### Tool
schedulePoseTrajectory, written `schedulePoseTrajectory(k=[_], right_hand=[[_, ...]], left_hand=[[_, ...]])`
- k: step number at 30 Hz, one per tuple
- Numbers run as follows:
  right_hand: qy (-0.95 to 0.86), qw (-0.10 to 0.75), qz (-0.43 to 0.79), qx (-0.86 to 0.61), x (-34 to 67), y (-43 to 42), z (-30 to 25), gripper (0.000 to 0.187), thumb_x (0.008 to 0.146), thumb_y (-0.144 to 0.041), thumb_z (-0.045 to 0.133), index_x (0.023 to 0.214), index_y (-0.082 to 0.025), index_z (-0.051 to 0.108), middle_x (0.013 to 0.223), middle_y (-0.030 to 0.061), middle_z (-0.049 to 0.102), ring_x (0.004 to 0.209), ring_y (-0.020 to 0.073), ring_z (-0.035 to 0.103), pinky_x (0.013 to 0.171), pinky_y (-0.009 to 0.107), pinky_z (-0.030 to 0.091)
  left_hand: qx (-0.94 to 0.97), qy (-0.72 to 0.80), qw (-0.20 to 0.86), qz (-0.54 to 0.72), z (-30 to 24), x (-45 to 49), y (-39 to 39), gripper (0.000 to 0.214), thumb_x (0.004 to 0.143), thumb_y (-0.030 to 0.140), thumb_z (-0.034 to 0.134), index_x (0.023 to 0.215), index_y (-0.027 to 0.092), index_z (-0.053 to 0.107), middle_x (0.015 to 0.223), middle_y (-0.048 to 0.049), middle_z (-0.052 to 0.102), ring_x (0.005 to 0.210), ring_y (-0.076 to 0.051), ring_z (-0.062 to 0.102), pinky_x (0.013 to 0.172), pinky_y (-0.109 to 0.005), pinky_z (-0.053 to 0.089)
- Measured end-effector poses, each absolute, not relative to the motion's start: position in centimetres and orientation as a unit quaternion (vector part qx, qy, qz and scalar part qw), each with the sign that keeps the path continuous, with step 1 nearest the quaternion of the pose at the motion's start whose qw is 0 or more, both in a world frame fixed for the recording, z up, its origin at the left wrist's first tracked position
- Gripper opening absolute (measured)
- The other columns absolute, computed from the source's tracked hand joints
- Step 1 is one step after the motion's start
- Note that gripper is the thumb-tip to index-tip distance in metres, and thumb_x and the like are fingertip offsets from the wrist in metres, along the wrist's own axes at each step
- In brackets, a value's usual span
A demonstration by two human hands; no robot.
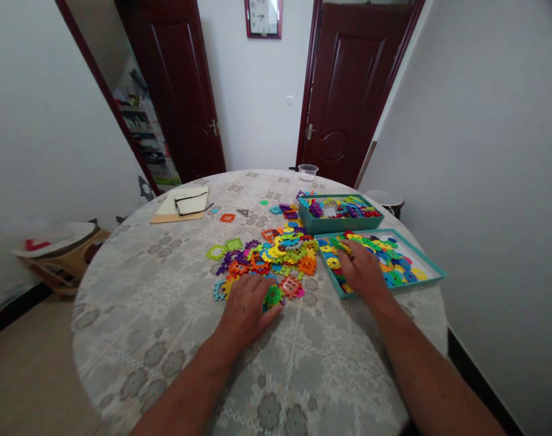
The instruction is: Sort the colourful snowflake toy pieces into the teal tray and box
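Note:
A heap of colourful plastic interlocking pieces (276,251) lies in the middle of a round table (166,315) with a patterned cloth. My left hand (246,309) rests at the near edge of the heap, fingers curled on a green piece (272,297). My right hand (360,266) lies flat, fingers spread, inside a shallow teal tray (432,266) that holds more pieces. Behind it stands a deeper teal box (343,223) filled with pieces.
A notebook with black glasses (185,203) lies at the far left of the table. A clear plastic cup (308,172) stands at the far edge. Beyond are two dark red doors, a wall clock, and a low stool (62,251) to the left.

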State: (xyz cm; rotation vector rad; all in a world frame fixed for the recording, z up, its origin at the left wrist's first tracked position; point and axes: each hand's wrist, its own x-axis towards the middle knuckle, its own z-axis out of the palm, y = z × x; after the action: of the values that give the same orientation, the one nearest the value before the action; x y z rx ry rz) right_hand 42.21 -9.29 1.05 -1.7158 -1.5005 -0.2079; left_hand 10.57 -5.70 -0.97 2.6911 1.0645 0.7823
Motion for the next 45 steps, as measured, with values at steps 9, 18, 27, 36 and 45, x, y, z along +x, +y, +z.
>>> schedulePoseTrajectory(k=[9, 18, 27, 36, 45], right_hand=[[-0.548, 0.418, -0.255, -0.678, 45.3, -9.2, 0.9, 0.032, 0.095, -0.024, 0.05, 0.12, -0.013, 0.067, 0.122, 0.0199, 0.069, 0.122, 0.034, 0.06, 0.11, 0.055, 0.045], [-0.728, 0.433, -0.097, -0.522, 36.4, -10.5, 1.9, 0.031, 0.097, -0.016, 0.052, 0.122, -0.022, 0.068, 0.119, 0.0124, 0.071, 0.118, 0.029, 0.062, 0.109, 0.052, 0.048], [-0.811, 0.331, 0.055, -0.478, 33.2, -10.8, 0.3, 0.03, 0.098, -0.018, 0.053, 0.124, -0.024, 0.067, 0.118, 0.0116, 0.071, 0.112, 0.0288, 0.063, 0.102, 0.051, 0.052], [-0.835, 0.29, 0.11, -0.455, 31.8, -11.2, -0.4, 0.022, 0.099, -0.02, 0.057, 0.119, -0.021, 0.065, 0.118, 0.0112, 0.066, 0.109, 0.0256, 0.06, 0.097, 0.041, 0.052], [-0.832, 0.297, 0.137, -0.448, 31.6, -10.7, -1.2, 0.012, 0.101, -0.017, 0.053, 0.101, -0.022, 0.063, 0.107, 0.0084, 0.063, 0.099, 0.0226, 0.059, 0.09, 0.038, 0.051]], left_hand=[[0.901, 0.376, 0.053, 0.211, -0.7, 11.3, -6.2, 0.04, 0.089, 0.038, 0.076, 0.125, 0.024, 0.066, 0.118, -0.0102, 0.065, 0.114, -0.032, 0.055, 0.102, -0.049, 0.046], [0.894, 0.378, 0.087, 0.225, -0.8, 11.6, -6.2, 0.029, 0.087, 0.029, 0.075, 0.111, 0.022, 0.062, 0.116, -0.0102, 0.062, 0.109, -0.029, 0.057, 0.096, -0.045, 0.048], [0.89, 0.373, 0.111, 0.237, -1.1, 11.4, -6.0, 0.025, 0.084, 0.024, 0.079, 0.101, 0.023, 0.061, 0.101, -0.0052, 0.066, 0.1, -0.027, 0.056, 0.085, -0.037, 0.045], [0.878, 0.37, 0.163, 0.256, -1.7, 11.4, -5.8, 0.016, 0.088, 0.026, 0.076, 0.094, 0.021, 0.063, 0.095, -0.0044, 0.062, 0.096, -0.024, 0.054, 0.079, -0.033, 0.043], [0.892, 0.334, 0.144, 0.267, -2.4, 11.4, -5.4, 0.019, 0.088, 0.03, 0.077, 0.101, 0.021, 0.064, 0.1, -0.005, 0.065, 0.099, -0.024, 0.057, 0.084, -0.034, 0.045]])
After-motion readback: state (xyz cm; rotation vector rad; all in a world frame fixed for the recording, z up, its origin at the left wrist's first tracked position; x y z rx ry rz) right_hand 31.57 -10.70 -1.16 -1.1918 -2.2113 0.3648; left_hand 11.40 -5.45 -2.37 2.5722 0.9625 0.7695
